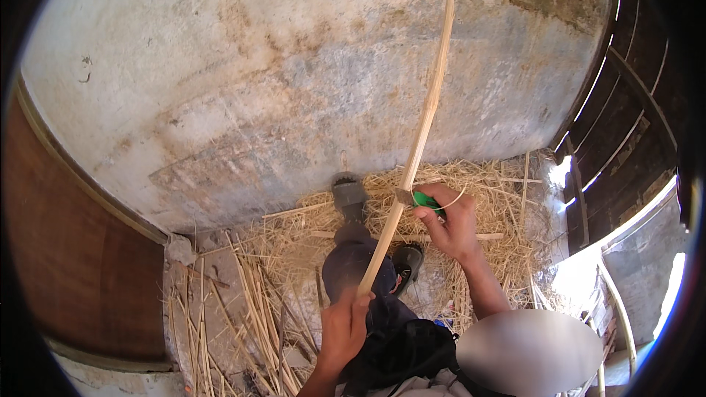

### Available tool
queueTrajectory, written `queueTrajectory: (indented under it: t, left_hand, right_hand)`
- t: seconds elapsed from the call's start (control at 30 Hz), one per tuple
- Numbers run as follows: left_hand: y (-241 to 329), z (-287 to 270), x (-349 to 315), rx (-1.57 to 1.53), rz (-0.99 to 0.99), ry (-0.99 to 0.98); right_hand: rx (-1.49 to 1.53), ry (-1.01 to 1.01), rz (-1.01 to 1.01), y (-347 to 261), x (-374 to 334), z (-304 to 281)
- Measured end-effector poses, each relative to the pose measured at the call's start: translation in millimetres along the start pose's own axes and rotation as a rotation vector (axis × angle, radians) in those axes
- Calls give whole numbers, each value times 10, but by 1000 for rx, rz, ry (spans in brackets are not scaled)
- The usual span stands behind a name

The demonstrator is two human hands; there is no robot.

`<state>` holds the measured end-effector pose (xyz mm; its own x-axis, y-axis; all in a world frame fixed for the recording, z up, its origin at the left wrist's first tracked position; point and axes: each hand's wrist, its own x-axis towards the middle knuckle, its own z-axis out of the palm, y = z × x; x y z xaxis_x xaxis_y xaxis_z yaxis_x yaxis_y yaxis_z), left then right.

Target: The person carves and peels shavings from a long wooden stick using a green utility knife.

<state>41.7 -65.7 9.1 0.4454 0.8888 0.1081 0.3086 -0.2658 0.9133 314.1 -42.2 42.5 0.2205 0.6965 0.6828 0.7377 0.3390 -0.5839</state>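
ok so the person sits on the ground w/ legs stretched out toward a big stained concrete wall (294,66), and a long pale cane strip (419,140) runs diagonally up from lap level to way above the feet. left hand (342,327) is closed around the bottom end of the strip, prob to anchor it so it doesn't flop or twist. right hand (448,224) is wrapped tight round a green-handled knife (421,201), blade resting against the strip about midway up, so the strip looks braced between the two hands. angle seems chosen so the blade works away from the body, just my read tho. the upper part of the strip is free in the air in front of the wall, touching nothing afaict. around them: heap of straw-coloured shavings (471,191) piled at the foot of the wall, loose cane splits (243,309) scattered on the left side of the floor, dark shoes (349,197) poking into the pile. brown wooden panel (81,250) on the left, slatted dark door (625,125) on the right w/ daylight coming through. wall's pretty close to the toes, so not much room ahead, and the litter crowds both legs
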Motion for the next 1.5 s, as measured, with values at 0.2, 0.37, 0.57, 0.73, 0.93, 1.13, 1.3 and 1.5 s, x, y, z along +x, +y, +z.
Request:
queueTrajectory:
  t: [0.2,0.37,0.57,0.73,0.93,1.13,1.3,1.5]
  left_hand:
    - [-18,-17,-55,11,-4,-24]
    - [-118,16,-128,20,-21,-35]
    - [-308,28,-373,-18,-95,-150]
    - [-412,-34,-254,-67,-123,-44]
    - [-266,-79,-103,-319,-153,-90]
    - [-76,-50,117,-426,-127,-106]
    - [76,-2,277,-271,22,-57]
    - [176,-19,324,-368,-31,-63]
  right_hand:
    - [-86,23,-118,38,58,-70]
    - [-227,148,-42,278,137,-115]
    - [-200,456,206,1081,572,-627]
    - [-501,24,456,1174,289,-642]
    - [-502,-59,471,987,69,-506]
    - [146,-5,352,398,-77,-249]
    - [201,-210,52,-63,-224,-39]
    - [135,-282,-186,-197,-316,76]
